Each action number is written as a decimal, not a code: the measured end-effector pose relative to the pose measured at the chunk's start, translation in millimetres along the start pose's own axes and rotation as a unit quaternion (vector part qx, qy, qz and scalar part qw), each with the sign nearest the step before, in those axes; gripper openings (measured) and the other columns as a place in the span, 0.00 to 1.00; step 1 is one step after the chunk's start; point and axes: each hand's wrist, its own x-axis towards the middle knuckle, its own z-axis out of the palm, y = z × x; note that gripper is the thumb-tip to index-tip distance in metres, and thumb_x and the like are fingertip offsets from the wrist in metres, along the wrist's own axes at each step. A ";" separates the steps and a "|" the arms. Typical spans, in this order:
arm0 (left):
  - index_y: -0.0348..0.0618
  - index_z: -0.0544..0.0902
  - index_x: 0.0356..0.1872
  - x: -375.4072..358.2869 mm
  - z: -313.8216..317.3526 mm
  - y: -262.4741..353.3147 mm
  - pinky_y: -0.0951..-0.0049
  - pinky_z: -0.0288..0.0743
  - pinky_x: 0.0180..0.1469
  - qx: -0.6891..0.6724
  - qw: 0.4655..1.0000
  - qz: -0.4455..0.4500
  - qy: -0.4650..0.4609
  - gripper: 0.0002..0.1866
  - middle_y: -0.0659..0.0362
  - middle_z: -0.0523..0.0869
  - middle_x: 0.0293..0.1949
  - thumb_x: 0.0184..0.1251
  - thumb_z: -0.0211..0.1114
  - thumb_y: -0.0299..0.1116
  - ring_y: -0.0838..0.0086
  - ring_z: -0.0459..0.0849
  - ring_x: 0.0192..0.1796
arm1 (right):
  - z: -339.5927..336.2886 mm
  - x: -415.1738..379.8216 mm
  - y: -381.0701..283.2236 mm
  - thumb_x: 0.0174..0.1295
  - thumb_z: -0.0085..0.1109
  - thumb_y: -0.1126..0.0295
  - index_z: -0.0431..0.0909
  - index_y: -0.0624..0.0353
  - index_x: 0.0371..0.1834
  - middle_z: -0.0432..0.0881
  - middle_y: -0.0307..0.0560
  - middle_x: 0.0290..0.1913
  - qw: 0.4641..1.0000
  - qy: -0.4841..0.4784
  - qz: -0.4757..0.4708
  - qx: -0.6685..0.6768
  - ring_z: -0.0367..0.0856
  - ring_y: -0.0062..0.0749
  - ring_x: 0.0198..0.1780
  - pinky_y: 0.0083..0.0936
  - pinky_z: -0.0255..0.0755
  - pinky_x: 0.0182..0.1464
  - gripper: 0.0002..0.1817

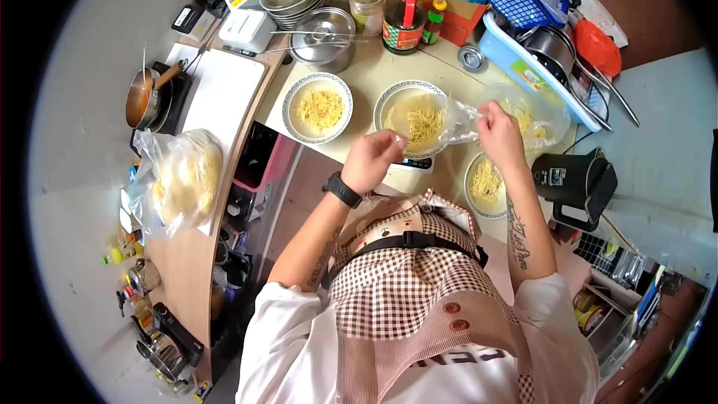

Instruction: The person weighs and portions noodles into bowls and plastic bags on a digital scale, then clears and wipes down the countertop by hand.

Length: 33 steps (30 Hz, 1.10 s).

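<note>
My right hand (499, 133) is closed on the gathered neck of a clear plastic bag (552, 116) that has yellow noodles inside. Pinched at the near left rim of the middle bowl (385, 96), my left hand (374, 158) has its fingers together; part of the clear plastic seems to reach it across the bowl. Yellow noodles (425, 126) lie in that bowl, which stands on a scale (416, 164). To the left is another patterned bowl of noodles (320, 108). A third noodle bowl (488, 185) sits below my right hand.
A lidded steel pot (321, 37), a glass jar (367, 9) and a red-capped bottle (404, 15) stand behind the bowls. A blue tub (535, 67) of utensils is at the back right, a black pitcher (572, 183) at the right. A filled plastic bag (183, 179) lies left.
</note>
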 end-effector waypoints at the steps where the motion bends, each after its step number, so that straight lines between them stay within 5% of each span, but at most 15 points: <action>1: 0.33 0.84 0.45 -3.7 2.0 7.6 0.77 0.75 0.40 0.005 1.000 -0.013 -0.004 0.12 0.61 0.87 0.30 0.77 0.61 0.33 0.81 0.83 0.34 | 1.6 1.1 -5.7 0.63 0.58 0.71 0.78 0.58 0.50 0.85 0.59 0.42 0.993 0.063 -0.086 -0.044 0.84 0.54 0.43 0.45 0.77 0.47 0.13; 4: 0.32 0.84 0.46 -0.3 5.2 11.0 0.78 0.76 0.41 -0.024 1.000 -0.013 0.006 0.11 0.61 0.87 0.32 0.77 0.61 0.32 0.81 0.83 0.34 | 12.2 27.9 -33.0 0.62 0.57 0.72 0.77 0.57 0.55 0.84 0.58 0.49 0.961 0.141 -0.222 -0.082 0.82 0.53 0.50 0.42 0.76 0.54 0.17; 7: 0.32 0.84 0.46 1.7 8.8 -0.6 0.78 0.76 0.42 -0.063 0.998 0.000 0.012 0.11 0.61 0.86 0.33 0.77 0.61 0.32 0.81 0.83 0.35 | 48.1 60.7 -15.3 0.62 0.55 0.73 0.80 0.58 0.50 0.84 0.56 0.48 0.937 0.089 -0.294 -0.167 0.81 0.51 0.53 0.39 0.76 0.57 0.14; 10: 0.33 0.84 0.47 5.8 3.5 -1.8 0.78 0.76 0.43 -0.089 0.996 0.010 0.017 0.11 0.63 0.85 0.33 0.77 0.62 0.32 0.81 0.82 0.35 | 37.9 78.9 -26.4 0.62 0.54 0.74 0.82 0.59 0.44 0.82 0.53 0.47 0.952 -0.210 -0.126 -0.182 0.80 0.49 0.54 0.38 0.74 0.57 0.10; 13: 0.33 0.83 0.48 4.2 1.0 -3.4 0.79 0.76 0.42 -0.125 0.991 0.008 0.037 0.11 0.63 0.84 0.33 0.77 0.62 0.32 0.81 0.82 0.35 | 12.5 56.2 -51.1 0.62 0.53 0.76 0.82 0.61 0.39 0.81 0.52 0.46 0.971 -0.116 -0.201 -0.063 0.81 0.49 0.51 0.40 0.75 0.54 0.08; 16: 0.33 0.83 0.49 7.6 1.0 -3.4 0.79 0.74 0.42 -0.185 0.981 0.003 0.061 0.11 0.64 0.84 0.33 0.77 0.62 0.32 0.81 0.81 0.35 | 2.5 40.4 -50.6 0.62 0.51 0.78 0.81 0.61 0.40 0.80 0.51 0.43 0.949 -0.121 -0.290 -0.023 0.81 0.51 0.47 0.43 0.76 0.51 0.09; 19: 0.34 0.82 0.51 9.9 1.2 2.6 0.79 0.72 0.41 -0.235 0.968 0.017 0.082 0.11 0.64 0.84 0.33 0.77 0.61 0.31 0.80 0.82 0.35 | -3.9 28.0 -48.3 0.62 0.50 0.80 0.80 0.63 0.40 0.81 0.54 0.46 0.962 -0.131 -0.239 -0.027 0.82 0.54 0.46 0.42 0.76 0.50 0.09; 22: 0.35 0.82 0.52 11.4 -1.8 4.5 0.80 0.71 0.41 -0.239 0.966 0.032 0.095 0.11 0.64 0.84 0.34 0.77 0.61 0.31 0.80 0.82 0.35 | -2.1 23.3 -25.1 0.60 0.56 0.79 0.81 0.65 0.42 0.82 0.57 0.42 0.978 -0.026 -0.144 -0.146 0.81 0.56 0.44 0.40 0.76 0.52 0.09; 25: 0.34 0.80 0.55 12.5 -7.1 18.0 0.77 0.77 0.42 -0.223 0.970 0.036 0.086 0.12 0.62 0.84 0.35 0.76 0.61 0.28 0.80 0.82 0.35 | -31.8 24.7 -23.5 0.62 0.57 0.76 0.79 0.68 0.43 0.85 0.58 0.40 0.941 -0.199 -0.013 -0.272 0.85 0.49 0.38 0.39 0.79 0.45 0.09; 27: 0.35 0.79 0.56 15.1 -3.0 27.0 0.77 0.77 0.45 -0.229 0.970 0.061 0.054 0.13 0.63 0.85 0.37 0.74 0.62 0.26 0.80 0.83 0.38 | -45.2 19.3 -44.0 0.62 0.61 0.75 0.79 0.67 0.44 0.85 0.51 0.36 0.986 -0.164 -0.033 -0.025 0.84 0.37 0.35 0.31 0.79 0.42 0.09; 29: 0.36 0.78 0.58 13.6 2.0 51.9 0.76 0.78 0.49 -0.184 0.981 0.066 0.011 0.17 0.63 0.85 0.40 0.69 0.67 0.22 0.79 0.84 0.41 | -41.7 7.1 -65.0 0.62 0.65 0.77 0.80 0.65 0.44 0.85 0.40 0.36 0.957 -0.140 -0.010 0.253 0.80 0.18 0.36 0.17 0.76 0.40 0.09; 32: 0.37 0.77 0.45 14.0 19.2 93.7 0.77 0.78 0.47 -0.020 0.987 0.158 -0.010 0.11 0.63 0.85 0.38 0.66 0.70 0.22 0.80 0.83 0.41 | -31.5 -13.1 -97.5 0.64 0.62 0.81 0.78 0.66 0.49 0.83 0.38 0.40 0.873 -0.151 -0.045 0.462 0.80 0.18 0.39 0.16 0.76 0.45 0.11; 33: 0.37 0.76 0.40 14.9 22.7 101.1 0.78 0.79 0.45 0.045 0.986 0.160 0.009 0.10 0.63 0.85 0.36 0.65 0.71 0.22 0.80 0.84 0.40 | -31.6 -17.8 -101.0 0.65 0.62 0.80 0.77 0.66 0.53 0.83 0.40 0.40 0.884 -0.132 -0.069 0.444 0.81 0.21 0.41 0.20 0.77 0.48 0.14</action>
